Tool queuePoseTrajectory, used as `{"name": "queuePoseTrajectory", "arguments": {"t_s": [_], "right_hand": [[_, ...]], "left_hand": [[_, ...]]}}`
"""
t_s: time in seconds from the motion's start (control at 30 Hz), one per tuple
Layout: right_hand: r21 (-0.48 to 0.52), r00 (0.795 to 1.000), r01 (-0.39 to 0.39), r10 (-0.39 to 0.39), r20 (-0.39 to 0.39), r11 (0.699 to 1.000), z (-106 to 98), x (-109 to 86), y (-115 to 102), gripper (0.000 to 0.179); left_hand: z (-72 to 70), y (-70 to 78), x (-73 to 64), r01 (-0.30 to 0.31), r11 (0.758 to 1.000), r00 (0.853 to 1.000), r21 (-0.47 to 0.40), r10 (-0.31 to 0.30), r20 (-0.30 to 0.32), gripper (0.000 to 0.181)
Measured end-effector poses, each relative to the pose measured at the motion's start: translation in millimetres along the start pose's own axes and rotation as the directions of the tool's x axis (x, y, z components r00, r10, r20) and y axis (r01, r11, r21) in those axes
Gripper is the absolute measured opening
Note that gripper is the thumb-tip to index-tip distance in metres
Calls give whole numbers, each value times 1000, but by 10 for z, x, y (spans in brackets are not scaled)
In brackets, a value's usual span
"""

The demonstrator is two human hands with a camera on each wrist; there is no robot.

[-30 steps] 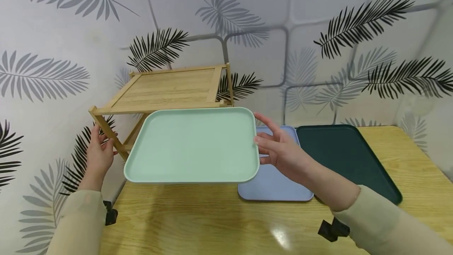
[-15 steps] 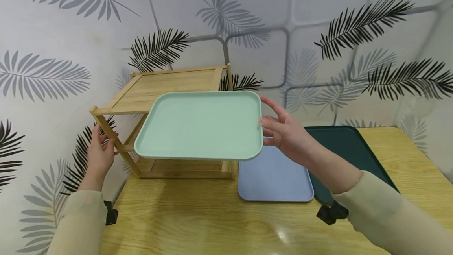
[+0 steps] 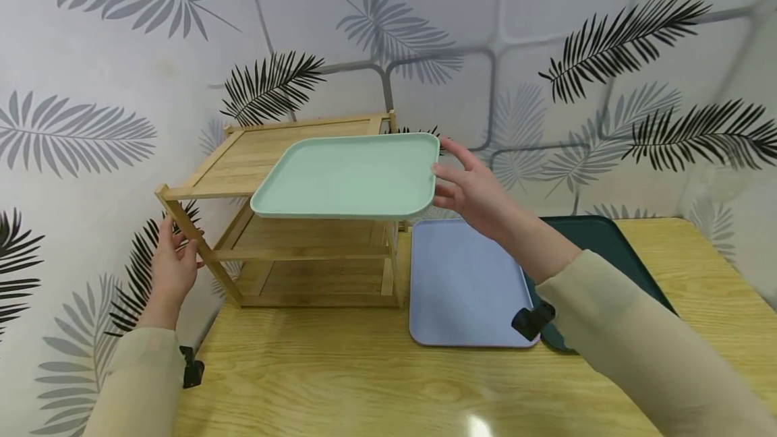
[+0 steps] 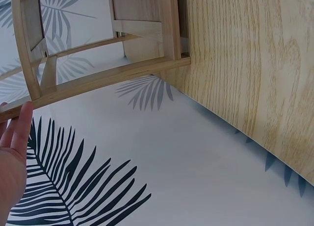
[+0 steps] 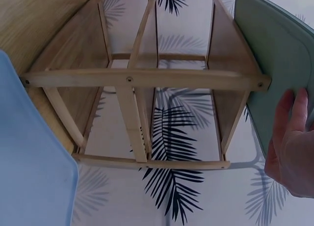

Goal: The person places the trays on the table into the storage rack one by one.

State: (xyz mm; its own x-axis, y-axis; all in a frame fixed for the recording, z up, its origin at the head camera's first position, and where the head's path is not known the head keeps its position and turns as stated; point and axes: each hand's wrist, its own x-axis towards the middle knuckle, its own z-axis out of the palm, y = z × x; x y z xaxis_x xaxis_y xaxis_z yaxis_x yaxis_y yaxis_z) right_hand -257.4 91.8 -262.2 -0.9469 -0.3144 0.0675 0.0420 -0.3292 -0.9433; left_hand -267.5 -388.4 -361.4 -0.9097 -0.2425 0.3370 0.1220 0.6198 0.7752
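My right hand point(image 3: 470, 187) grips the short right edge of a mint green tray point(image 3: 352, 174), thumb on its upper side and fingers under it. The tray is held roughly level and, in the head view, covers the front right of the top shelf of a wooden rack point(image 3: 245, 154). From the right wrist view, the underside of the tray lies close to the rack's top end; whether they touch I cannot tell. My left hand point(image 3: 172, 268) holds the rack's front left post point(image 4: 103, 80), its fingers around the wood in the left wrist view.
A lavender-blue tray point(image 3: 467, 282) lies on the wooden table point(image 3: 303, 369) to the right of the rack. Beside it is a dark green tray point(image 3: 597, 248), partly hidden by my right forearm. A leaf-patterned wall point(image 3: 437, 12) stands behind the rack and to its left.
The mint green tray has risen and moved away from me, from in front of the rack to its top shelf's level. The rack's lower shelves have come into view. My left hand stays put.
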Motion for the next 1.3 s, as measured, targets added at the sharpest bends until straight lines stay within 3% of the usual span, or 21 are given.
{"name": "queuePoseTrajectory", "arguments": {"t_s": [0.23,0.47,0.6,0.73,0.9,1.07,1.2,1.3], "right_hand": [[23,995,-9,12,-98,1000,47,285,31,60],[14,987,31,-29,-157,999,133,494,75,54],[-55,986,49,-57,-154,997,165,544,80,53],[-227,984,67,-101,-144,971,90,536,103,51],[-425,957,206,-272,-101,882,-107,403,152,49],[-535,890,415,-450,73,736,-174,200,176,41],[-593,831,531,-507,228,605,-81,116,182,37],[-612,808,566,-517,282,552,10,122,194,33]], "left_hand": [[4,6,-6,11,1000,1000,0,-11,-1,63],[-2,12,10,-5,1000,1000,19,5,-3,63],[-2,20,16,4,1000,1000,16,-4,-5,63],[8,24,14,14,1000,1000,4,-14,-2,63],[27,20,-1,9,1000,1000,6,-9,-2,62],[35,12,-8,5,1000,1000,1,-5,1,62],[31,5,-8,12,1000,1000,7,-12,-4,62],[33,-6,-10,16,1000,1000,9,-16,-9,63]]}}
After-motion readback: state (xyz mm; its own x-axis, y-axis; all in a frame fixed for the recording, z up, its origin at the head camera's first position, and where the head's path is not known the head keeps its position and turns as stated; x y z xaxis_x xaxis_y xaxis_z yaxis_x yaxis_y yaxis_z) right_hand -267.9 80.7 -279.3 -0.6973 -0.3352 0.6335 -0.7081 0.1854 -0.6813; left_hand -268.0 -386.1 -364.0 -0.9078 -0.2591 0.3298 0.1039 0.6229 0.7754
